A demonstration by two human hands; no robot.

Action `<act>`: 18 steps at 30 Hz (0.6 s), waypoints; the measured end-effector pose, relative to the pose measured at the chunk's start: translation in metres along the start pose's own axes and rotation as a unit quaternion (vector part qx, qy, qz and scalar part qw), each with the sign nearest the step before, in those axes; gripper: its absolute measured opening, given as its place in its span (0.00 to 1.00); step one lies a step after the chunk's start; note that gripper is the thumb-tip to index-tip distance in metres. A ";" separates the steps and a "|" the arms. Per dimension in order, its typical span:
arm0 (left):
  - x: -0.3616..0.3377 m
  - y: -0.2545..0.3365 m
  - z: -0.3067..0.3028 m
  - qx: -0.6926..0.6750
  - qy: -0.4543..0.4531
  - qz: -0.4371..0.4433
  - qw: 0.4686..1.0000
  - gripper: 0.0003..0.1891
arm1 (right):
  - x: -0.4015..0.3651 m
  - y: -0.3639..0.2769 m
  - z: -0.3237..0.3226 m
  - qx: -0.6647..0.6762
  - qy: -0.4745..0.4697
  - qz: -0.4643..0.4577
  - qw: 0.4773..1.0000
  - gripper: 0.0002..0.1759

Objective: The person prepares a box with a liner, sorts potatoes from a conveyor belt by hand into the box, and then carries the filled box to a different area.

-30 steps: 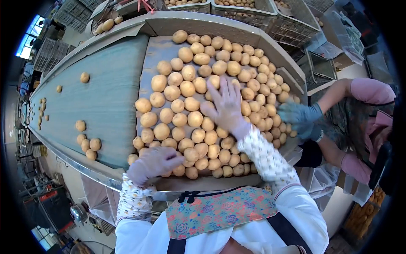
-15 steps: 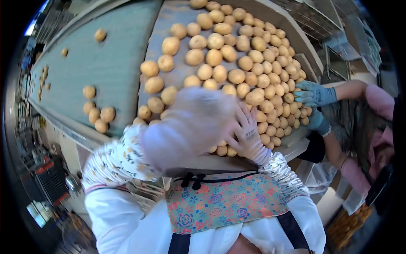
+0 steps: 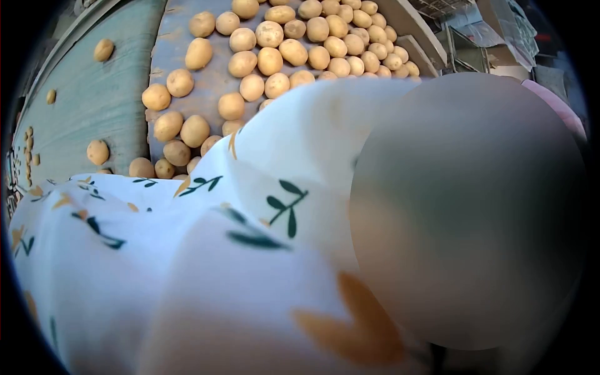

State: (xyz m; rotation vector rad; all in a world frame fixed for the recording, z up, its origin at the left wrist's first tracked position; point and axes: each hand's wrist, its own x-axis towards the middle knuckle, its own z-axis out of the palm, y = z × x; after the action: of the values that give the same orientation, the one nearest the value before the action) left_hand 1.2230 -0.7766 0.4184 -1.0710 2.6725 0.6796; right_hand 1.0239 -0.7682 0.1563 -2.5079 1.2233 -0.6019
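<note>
A white sleeve with green leaves and yellow petals [image 3: 269, 200] fills most of the lower view, very close to the camera. It looks like my left sleeve; the hand itself is not visible. My right hand is hidden too, behind the cloth and a large blurred patch at the right. Beyond the sleeve, many yellow-brown potatoes [image 3: 270, 61] lie on a grey sloping surface [image 3: 178, 47]. They are spread out on its left side and crowd together on its right.
At the left runs a green conveyor belt [image 3: 125, 69] carrying a few scattered potatoes [image 3: 97, 152]. A side board [image 3: 415, 31] borders the heap at the right. Behind it are clear plastic sheeting [image 3: 515, 31] and a bit of another person's pink sleeve [image 3: 556, 103].
My left arm has come up close in front of the camera, and its sleeve now covers both hands and much of the heap. The view has shifted right, and the co-worker's gloves are hidden.
</note>
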 end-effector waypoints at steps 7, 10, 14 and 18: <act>-0.011 0.006 -0.003 0.017 -0.028 -0.018 0.999 0.08 | -0.009 -0.017 0.000 0.039 -0.052 -0.065 0.996 0.34; -0.018 0.002 0.000 0.021 -0.029 -0.032 0.999 0.09 | 0.019 0.004 0.003 0.008 0.013 -0.006 1.000 0.34; -0.017 0.011 -0.006 0.012 -0.035 -0.034 0.999 0.09 | 0.029 -0.039 -0.037 0.099 -0.026 -0.035 0.994 0.33; -0.017 0.007 -0.004 0.018 -0.061 -0.033 0.997 0.09 | -0.002 0.012 0.019 -0.016 -0.003 -0.032 0.999 0.34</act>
State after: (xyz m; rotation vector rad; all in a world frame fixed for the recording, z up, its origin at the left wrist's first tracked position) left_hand 1.2302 -0.7638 0.4301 -1.0669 2.5252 0.6606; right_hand 1.0233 -0.7722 0.1343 -2.5810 1.1643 -0.5954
